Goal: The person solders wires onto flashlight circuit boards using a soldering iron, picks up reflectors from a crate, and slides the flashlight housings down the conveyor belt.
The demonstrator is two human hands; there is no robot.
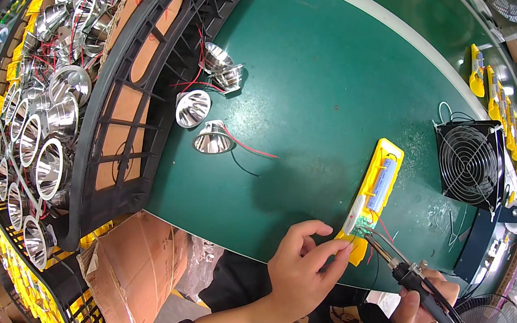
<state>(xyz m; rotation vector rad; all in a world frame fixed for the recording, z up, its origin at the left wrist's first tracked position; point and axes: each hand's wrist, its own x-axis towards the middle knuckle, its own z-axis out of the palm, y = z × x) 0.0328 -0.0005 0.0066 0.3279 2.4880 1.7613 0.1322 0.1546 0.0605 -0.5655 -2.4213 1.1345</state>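
A yellow flashlight housing lies open on the green table in front of me. Inside it are a blue cylindrical battery and a small green circuit board, with thin red and black wires near the board. My left hand comes in from the left, thumb and forefinger pinched together at the board's edge; what they grip is too small to make out. In my right hand is a soldering iron, its tip at the circuit board.
Several silver reflector cups with wires lie left of centre, beside a black crate heaped with more. A small black fan stands at the right. Yellow housings line the conveyor beyond a pale rail. A cardboard box stands lower left.
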